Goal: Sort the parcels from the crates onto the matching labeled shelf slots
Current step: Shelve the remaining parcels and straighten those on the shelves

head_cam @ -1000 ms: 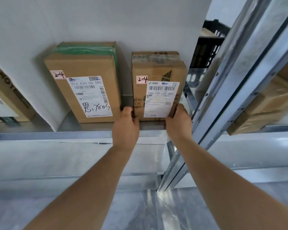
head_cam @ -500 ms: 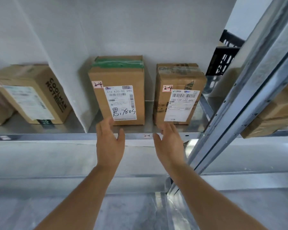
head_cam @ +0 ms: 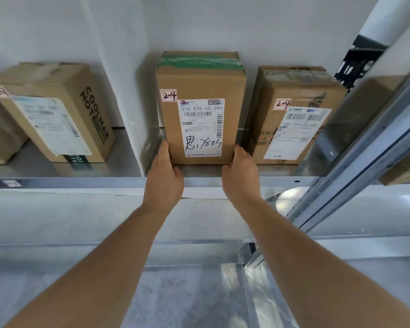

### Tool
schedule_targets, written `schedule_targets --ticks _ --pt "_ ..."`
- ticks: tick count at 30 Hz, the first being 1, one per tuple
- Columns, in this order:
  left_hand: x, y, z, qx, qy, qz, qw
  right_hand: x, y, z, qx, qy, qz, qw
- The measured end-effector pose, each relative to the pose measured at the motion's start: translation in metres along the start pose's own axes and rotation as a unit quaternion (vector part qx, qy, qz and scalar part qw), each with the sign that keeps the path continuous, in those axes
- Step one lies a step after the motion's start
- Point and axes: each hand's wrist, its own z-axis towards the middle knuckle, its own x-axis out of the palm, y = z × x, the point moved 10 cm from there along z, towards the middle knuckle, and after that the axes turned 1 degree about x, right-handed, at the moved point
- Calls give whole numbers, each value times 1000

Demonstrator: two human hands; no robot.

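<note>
A tall brown cardboard parcel with green tape across its top [head_cam: 200,107] is standing upright on the smooth grey metal shelf [head_cam: 118,169], tagged "2-4". The left hand [head_cam: 164,178] is pressing its lower left edge and the right hand [head_cam: 240,176] its lower right edge, fingers laid along the sides, clasping it between them. Just to its right is sitting a squatter brown cardboard box with a white shipping label [head_cam: 294,119], also tagged "2-4". A white divider panel [head_cam: 118,91] is separating them from a brown carton printed "COOLMAN" [head_cam: 57,112]. Half a second ago both hands were hovering open below the shelf edge.
</note>
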Motion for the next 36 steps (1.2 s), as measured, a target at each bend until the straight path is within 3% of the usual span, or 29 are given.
schedule_targets --ticks 10,14,19,22,29,36 --pt "-15 -24 -50 -20 19 41 999 -14 2 -43 23 -14 -55 998" --pt "-50 -23 -89 11 9 91 996 2 35 -88 -66 13 -115 991" --pt "-135 21 -94 -68 -75 116 988 41 105 -111 -167 86 -93 978" --pt "-182 51 -86 -110 -107 103 983 63 140 -112 -184 100 -74 975" --pt "-246 87 -16 -70 -87 49 993 119 199 -80 -119 99 -39 987" --pt "-235 102 48 -16 17 22 999 161 212 -42 -2 93 48 995"
